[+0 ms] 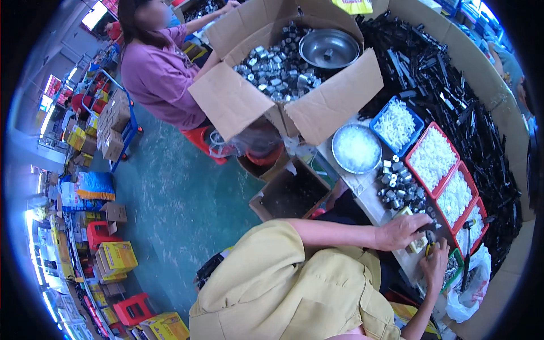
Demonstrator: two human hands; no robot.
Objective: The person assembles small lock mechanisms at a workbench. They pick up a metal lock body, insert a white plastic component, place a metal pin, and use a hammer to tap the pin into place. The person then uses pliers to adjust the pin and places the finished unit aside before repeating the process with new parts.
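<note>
My left hand (402, 229) reaches across the worktable (365, 192), its fingers closed down on a small cream-coloured part (418, 245). Just below it, my right hand (436, 263) pinches a small yellow-and-black piece (427, 249) against that part; what the piece is stays too small to tell. A loose heap of shiny metal fittings (399, 184) lies directly above my left hand. My yellow sleeve and shirt (294, 283) fill the lower middle of the view.
Red trays (422, 136) and a blue tray (377, 116) of white parts, and a steel bowl (335, 136) of them, line the table. Black parts (453, 85) pile behind. A cardboard box (340, 107) of metal parts holds a steel dish (328, 48). A person in purple (158, 73) sits opposite.
</note>
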